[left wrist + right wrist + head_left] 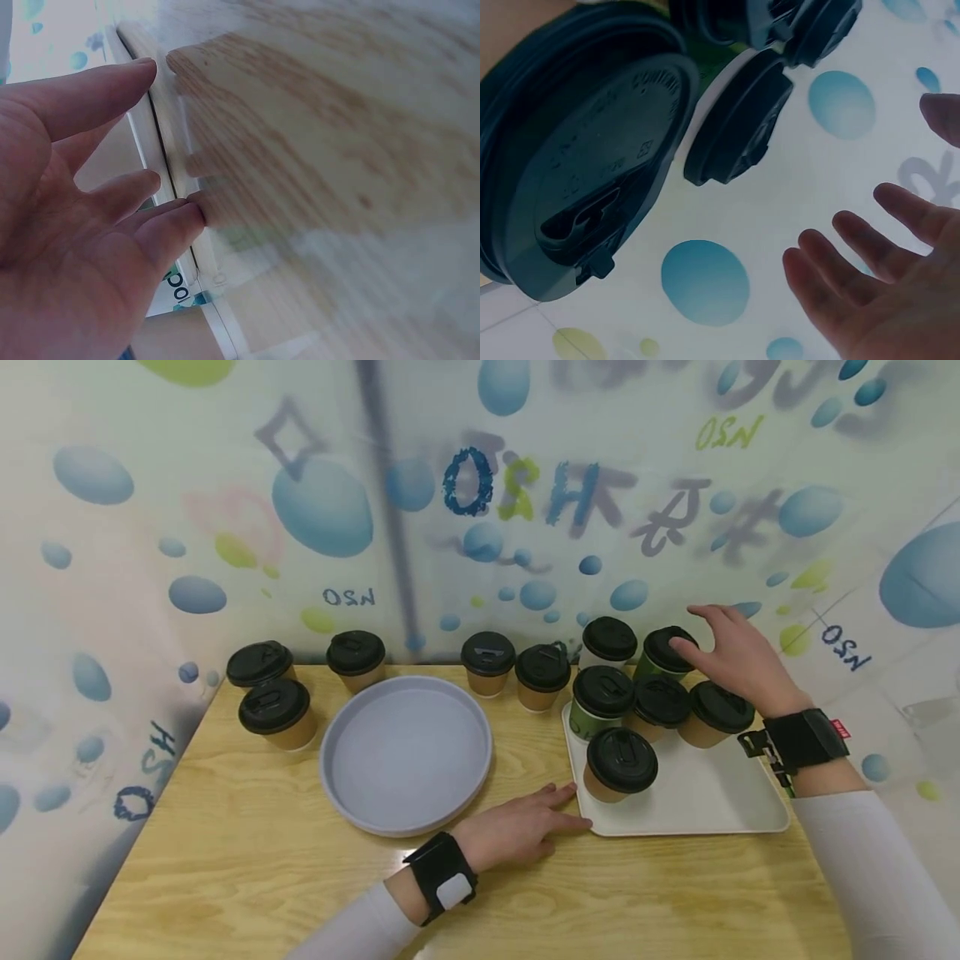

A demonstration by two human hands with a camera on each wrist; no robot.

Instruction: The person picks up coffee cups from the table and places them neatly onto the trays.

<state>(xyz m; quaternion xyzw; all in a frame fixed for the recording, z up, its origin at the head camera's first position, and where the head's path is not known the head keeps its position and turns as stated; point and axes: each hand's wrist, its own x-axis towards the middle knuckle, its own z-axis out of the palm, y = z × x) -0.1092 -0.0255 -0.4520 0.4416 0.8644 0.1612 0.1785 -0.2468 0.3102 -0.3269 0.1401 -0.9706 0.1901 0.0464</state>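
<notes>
My right hand (742, 660) is held with fingers spread at the tray's back right, beside a green paper cup (667, 652) with a black lid. In the right wrist view the right hand (900, 285) holds nothing; a large black lid (607, 150) is close to the camera. My left hand (510, 831) rests low on the table, its extended fingertips at the near left corner of the white tray (712, 802). The tray carries lidded cups: a green one (600, 702), a brown one in front (621, 768), and two brown ones (660, 706) behind.
A round grey tray (405, 752) lies left of centre. Brown cups (276, 714) with black lids stand left of it and behind it; two more brown cups (487, 664) stand between the trays. A white cup (609, 642) is at the back, close to the patterned wall (525, 560).
</notes>
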